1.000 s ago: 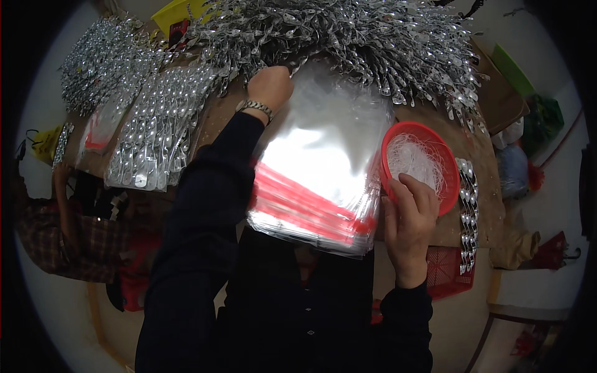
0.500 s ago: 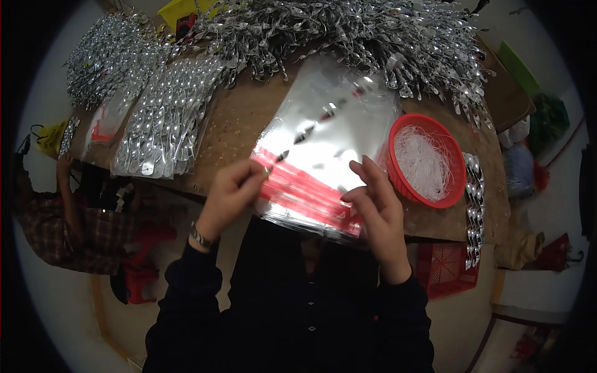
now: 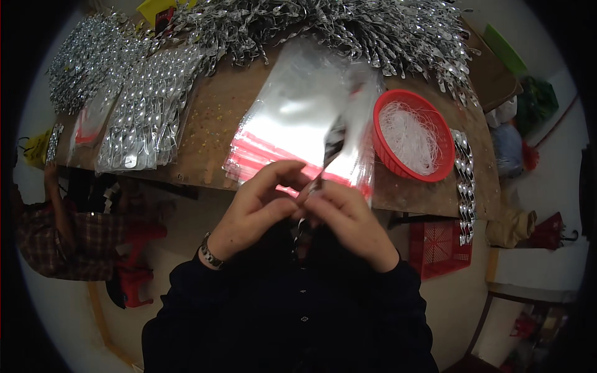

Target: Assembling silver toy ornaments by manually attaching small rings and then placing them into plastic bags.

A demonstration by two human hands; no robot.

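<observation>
A twisted silver strip (image 3: pixel 334 140) runs upright through my two hands, over the near edge of a stack of clear plastic bags (image 3: pixel 292 105) with red bands. My left hand (image 3: pixel 249 205) has its fingers closed round the strip from the left. From the right, my right hand (image 3: pixel 357 217) pinches the same strip with thumb and fingers. The strip's upper part is smeared by motion, and its lower end hangs below the fingers against my dark clothing. Exactly where the fingertips meet is partly hidden.
A red basket (image 3: pixel 380 138) of clear threads stands right of the bags. Silver strips (image 3: pixel 348 31) heap along the table's back; bagged ones (image 3: pixel 146 105) lie left. More strips (image 3: pixel 463 186) hang over the right edge, near a red crate (image 3: pixel 435 248). A person (image 3: pixel 68 239) sits at far left.
My hands have come together in front of the bags, the right one moving left to grip the strip. The strip has swung from slanting across the bags to nearly upright.
</observation>
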